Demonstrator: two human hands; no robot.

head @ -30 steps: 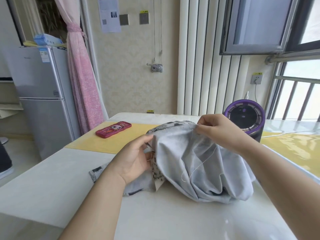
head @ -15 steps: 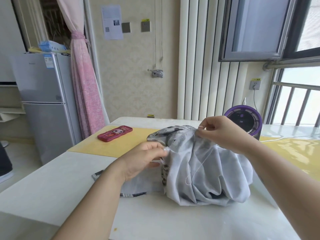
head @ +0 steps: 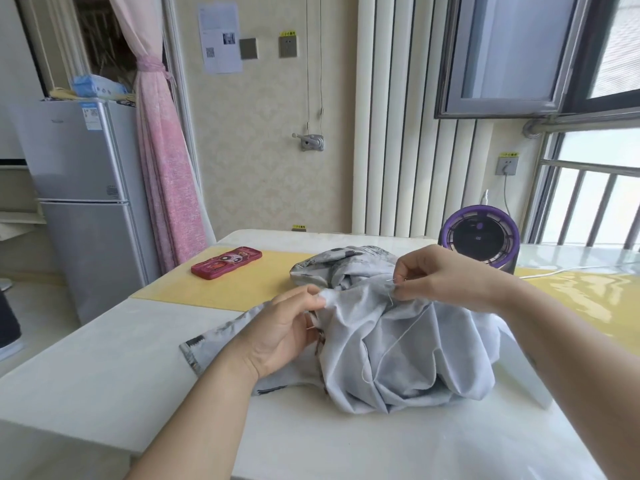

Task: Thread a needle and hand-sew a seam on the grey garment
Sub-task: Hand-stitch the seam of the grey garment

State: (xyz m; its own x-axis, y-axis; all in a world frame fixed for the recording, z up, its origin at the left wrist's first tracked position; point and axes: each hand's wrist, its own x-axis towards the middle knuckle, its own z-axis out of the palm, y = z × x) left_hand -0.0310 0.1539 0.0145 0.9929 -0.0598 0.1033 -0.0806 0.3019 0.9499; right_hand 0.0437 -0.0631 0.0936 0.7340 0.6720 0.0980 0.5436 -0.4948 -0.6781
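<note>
Status: grey garment (head: 398, 341) sits bunched in a heap at mid-table (head: 104, 375), one printed edge trailing flat toward 8 o'clock. At the heap's 9 o'clock my left hand (head: 284, 330) has its fingers curled and pinches a fold of cloth near the top. At 1 o'clock of the heap my right hand (head: 446, 275) pinches the needle (head: 392, 279) between thumb and forefinger. It lies roughly level, tip toward 9 o'clock, right at the fabric ridge; can't tell if the tip is in the cloth. White thread (head: 394, 342) hangs from the pinch down the heap's front toward 6 o'clock, loose end curling low. Red-cased phone (head: 227, 262) lies flat on the yellow mat (head: 242, 289) at 10 o'clock, well apart from the cloth. Purple ring fan (head: 479, 242) stands at 2 o'clock, just behind my right hand.
</note>
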